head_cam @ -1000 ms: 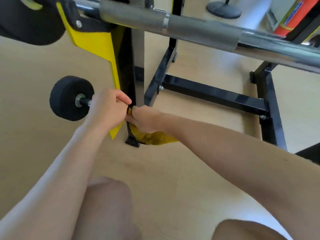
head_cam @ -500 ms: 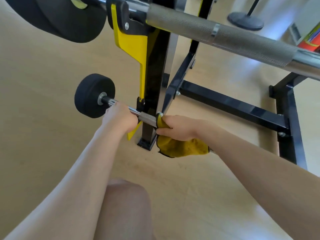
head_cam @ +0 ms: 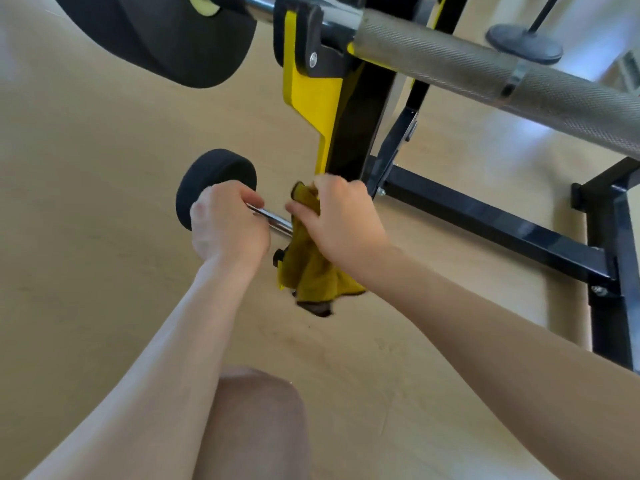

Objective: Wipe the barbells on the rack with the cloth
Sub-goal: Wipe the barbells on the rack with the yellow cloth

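Note:
A small barbell with a chrome bar and a black round end weight sits low on the black and yellow rack. My left hand grips the bar just inside the end weight. My right hand holds a yellow cloth wrapped round the bar beside the rack post; the cloth's loose end hangs below. A large barbell with a knurled shaft and a big black plate rests on the upper hooks.
Black floor beams of the rack run to the right, with an upright at the far right. A black round stand base stands behind. My knee is at the bottom over the wooden floor.
My right hand has slid the cloth left along the small bar towards my left hand. The view has shifted right and closer to the rack.

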Motion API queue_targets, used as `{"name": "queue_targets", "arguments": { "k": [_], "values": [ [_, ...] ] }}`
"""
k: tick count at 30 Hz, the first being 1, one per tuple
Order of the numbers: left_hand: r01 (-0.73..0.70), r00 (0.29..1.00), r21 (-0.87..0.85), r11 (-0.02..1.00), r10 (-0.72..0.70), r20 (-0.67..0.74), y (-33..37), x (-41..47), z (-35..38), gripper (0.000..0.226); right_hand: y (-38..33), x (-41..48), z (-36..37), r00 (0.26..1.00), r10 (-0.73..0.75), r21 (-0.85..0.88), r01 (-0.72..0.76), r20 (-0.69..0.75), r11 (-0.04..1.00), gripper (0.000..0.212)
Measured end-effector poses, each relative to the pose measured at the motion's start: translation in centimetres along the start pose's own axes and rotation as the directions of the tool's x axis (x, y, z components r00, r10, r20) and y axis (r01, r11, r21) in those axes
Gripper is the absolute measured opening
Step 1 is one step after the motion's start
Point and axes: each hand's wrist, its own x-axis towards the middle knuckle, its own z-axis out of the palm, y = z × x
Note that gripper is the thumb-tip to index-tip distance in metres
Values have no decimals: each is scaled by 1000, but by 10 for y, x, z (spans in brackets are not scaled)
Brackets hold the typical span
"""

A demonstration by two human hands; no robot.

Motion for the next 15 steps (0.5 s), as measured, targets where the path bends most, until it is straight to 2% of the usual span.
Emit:
{"name": "queue_targets", "arguments": {
  "k": [2,4,6,7,9,12,15],
  "values": [
    [-7,997,24,1000,9,-78,-2,4,-2,32,-14,7,10,990,-10,263,47,-140,964,25],
    [27,992,22,999,-25,-125,-3,7,-4,40,-27,15,21,981,-71,331,128,-179,935,26],
    [49,991,-3,999,-49,-124,-6,10,-5,51,-34,28,39,989,-146,256,142,-3,956,35],
    [53,991,-16,998,-54,-121,-9,11,-5,57,-36,35,50,978,-177,179,156,108,971,34],
    [57,990,-34,998,-60,-128,-14,14,-5,66,-39,45,67,946,-239,-25,250,218,968,29],
    [60,987,-38,997,-65,-149,-13,16,-2,65,-39,54,74,932,-257,-259,322,254,911,39],
    [90,980,-65,994,-100,-174,-9,16,2,62,-45,53,63,943,-226,-316,298,243,901,23]
  ]
}}
